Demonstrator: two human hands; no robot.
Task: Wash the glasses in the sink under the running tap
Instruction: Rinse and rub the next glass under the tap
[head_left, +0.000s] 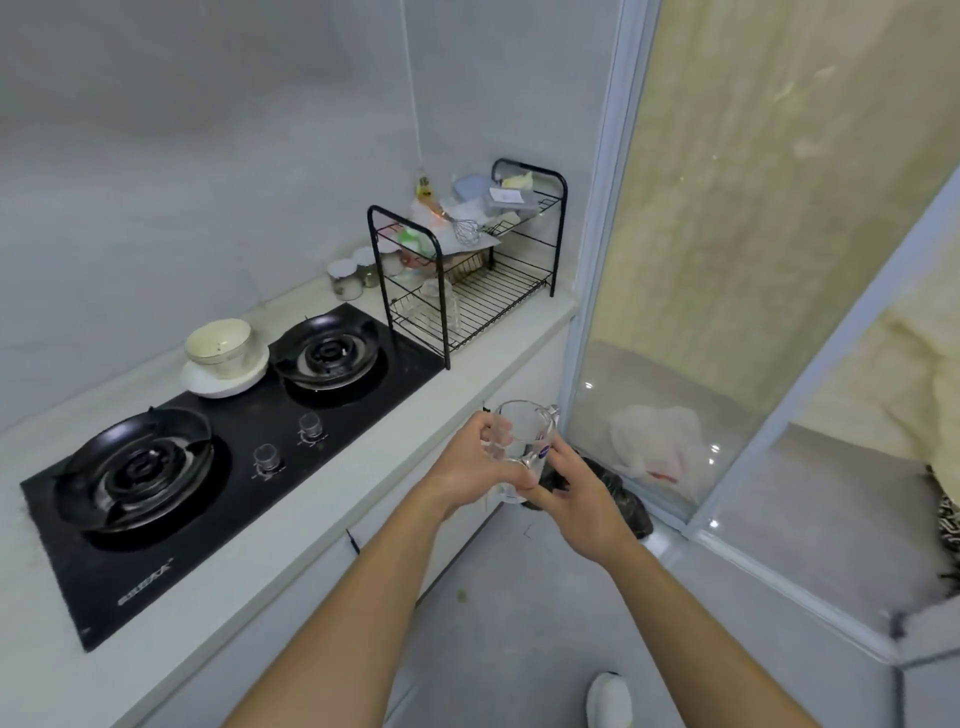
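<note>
The long white counter (493, 345) holds a black stove (249, 457) and a wire rack (467, 291). No sink or tap shows here. The glass (522, 431) is upright in the air, just past the counter's edge, over open floor. The left hand (467, 467) wraps round its left side. The right hand (582, 499) seems to pinch its bottom. Both hands are equally near.

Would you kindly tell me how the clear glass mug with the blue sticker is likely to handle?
The clear glass mug looks rigid and probably breakable if dropped. Its smooth walls may turn slippery when wet, so gripping it with both left hand and right hand seems wise.
</note>
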